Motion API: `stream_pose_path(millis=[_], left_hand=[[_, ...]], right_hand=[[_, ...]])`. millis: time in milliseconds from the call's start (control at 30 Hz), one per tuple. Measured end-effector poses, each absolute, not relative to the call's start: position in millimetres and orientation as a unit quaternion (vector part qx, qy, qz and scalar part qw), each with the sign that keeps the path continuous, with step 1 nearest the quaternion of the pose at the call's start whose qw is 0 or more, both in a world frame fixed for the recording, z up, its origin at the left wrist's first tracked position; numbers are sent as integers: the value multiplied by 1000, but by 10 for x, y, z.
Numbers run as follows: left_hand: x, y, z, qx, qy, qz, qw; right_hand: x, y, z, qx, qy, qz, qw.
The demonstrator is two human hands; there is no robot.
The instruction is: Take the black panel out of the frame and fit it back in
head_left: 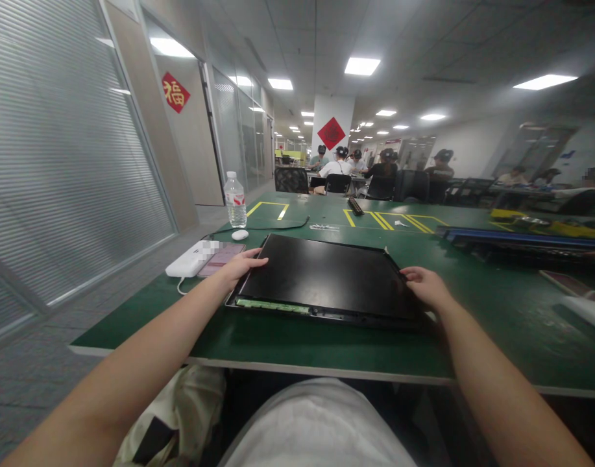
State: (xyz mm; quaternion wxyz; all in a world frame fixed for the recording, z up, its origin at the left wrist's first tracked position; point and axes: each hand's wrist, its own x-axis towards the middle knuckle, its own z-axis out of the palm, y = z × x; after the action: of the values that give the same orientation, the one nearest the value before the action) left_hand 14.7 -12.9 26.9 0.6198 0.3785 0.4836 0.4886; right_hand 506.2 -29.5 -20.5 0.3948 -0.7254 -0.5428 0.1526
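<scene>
A black LCD screen panel [326, 272] lies in front of me in a dark frame, with a green circuit-board strip [272, 305] showing along its near left edge. My left hand [239, 266] grips the panel's left edge, thumb on top and the other fingers mostly hidden. At the opposite side, my right hand [424, 285] is closed with its fingers pinching the right edge near the far corner. The undersides of the panel and of my fingers are out of sight.
On the green table [209, 334] a water bottle [235, 202], white earbud case [239, 235], white power bank [193, 258] and phone [221, 259] stand left. A black strip [355, 207] lies beyond the panel; another long panel [525, 240] sits right. Several people sit farther back.
</scene>
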Motion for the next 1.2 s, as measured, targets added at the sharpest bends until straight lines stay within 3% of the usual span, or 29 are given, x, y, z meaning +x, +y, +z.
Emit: stream_pose_path(millis=[267,533,1033,1200], left_hand=[[132,-162,245,435,498,458,594],[126,-119,207,441,458,496,591],[173,-237,364,482,371,517,603],[193,-240,367,504,327,536,594]], right_hand=[[5123,-204,-279,-726,-536,183,389],[4985,-357,-98,-754,-548,131,337],[5010,-287,-172,-753,-539,138,350],[4973,-314,-137,-737,-518,168,401]])
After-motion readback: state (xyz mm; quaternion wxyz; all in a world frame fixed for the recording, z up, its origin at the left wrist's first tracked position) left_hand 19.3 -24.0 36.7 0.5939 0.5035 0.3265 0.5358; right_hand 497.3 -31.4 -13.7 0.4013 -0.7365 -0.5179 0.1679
